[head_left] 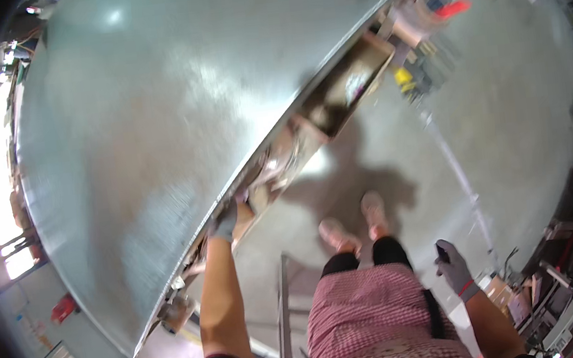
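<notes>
My left hand [224,223], in a grey glove, is at the edge of a large metal-topped table [153,123]. Its fingers reach in beside a brown cardboard piece [242,219] below the edge; they are partly hidden, so their grip does not show. Out to the right, over the floor, my right hand [455,267] hangs in a grey glove with a red cuff edge. Its fingers are curled around a small black object [442,254], too small and blurred to name.
Below the table edge stand an open cardboard box [341,88] and plastic-wrapped goods [281,158]. A metal frame [284,313] is by my left leg. A yellow-headed tool or stand [405,80] with a long pale pole [452,160] is on the right. Cluttered shelves [553,283] line the right side.
</notes>
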### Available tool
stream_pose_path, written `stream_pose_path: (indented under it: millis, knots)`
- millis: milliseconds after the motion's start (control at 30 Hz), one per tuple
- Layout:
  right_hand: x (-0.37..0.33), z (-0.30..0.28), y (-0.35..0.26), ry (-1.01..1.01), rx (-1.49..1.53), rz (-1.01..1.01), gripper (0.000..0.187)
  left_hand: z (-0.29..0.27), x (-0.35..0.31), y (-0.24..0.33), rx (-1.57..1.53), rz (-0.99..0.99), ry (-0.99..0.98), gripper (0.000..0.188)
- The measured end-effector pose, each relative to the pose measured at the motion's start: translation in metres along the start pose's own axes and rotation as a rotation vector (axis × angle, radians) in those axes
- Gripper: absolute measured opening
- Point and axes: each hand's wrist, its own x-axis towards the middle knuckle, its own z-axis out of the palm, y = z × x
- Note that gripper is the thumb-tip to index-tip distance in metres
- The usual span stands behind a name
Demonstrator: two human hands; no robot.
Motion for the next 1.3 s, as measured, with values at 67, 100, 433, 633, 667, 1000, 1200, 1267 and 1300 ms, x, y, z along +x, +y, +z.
stream_pose_path:
  millis: [67,100,433,633,667,1000,1200,1267,1300]
  knots:
    - [-0.014,-0.01,-0.072,0.004,0.151,0.055,0.046,-0.039,-0.019,0.057,-0.003,-0.186,-0.53,0.042]
    - [-0.021,-0.018,-0.105,-0.168,0.39,0.003,0.043,-0.042,-0.042,0.082,-0.536,0.146,-0.149,0.043]
    - [-0.045,-0.037,-0.296,-0.56,0.679,-0.353,0.032,-0.157,-0.099,0.269,-2.29,0.248,-1.335,0.062]
    - [0.027,-0.027,-0.374,-0.682,0.351,-0.405,0.029,-0.218,-0.046,0.318,-2.278,0.159,-0.936,0.067]
    - [0.033,-0.036,-0.386,-0.709,0.355,-0.41,0.029,-0.226,-0.043,0.32,-2.303,-0.013,-0.803,0.071]
    - [0.032,-0.126,-0.453,-0.815,0.471,-0.634,0.039,-0.271,0.025,0.415,-1.448,-0.054,-0.482,0.072]
    - [0.08,-0.174,-0.426,-1.246,0.315,-0.449,0.031,-0.289,0.058,0.444,-1.212,0.585,-0.764,0.095]
    - [0.076,-0.172,-0.433,-1.25,0.049,-0.883,0.032,-0.287,0.068,0.456,-1.042,0.724,-0.739,0.106]
    - [0.074,-0.162,-0.449,-0.892,-0.201,-1.328,0.026,-0.29,0.078,0.459,-0.858,0.77,-0.786,0.107]
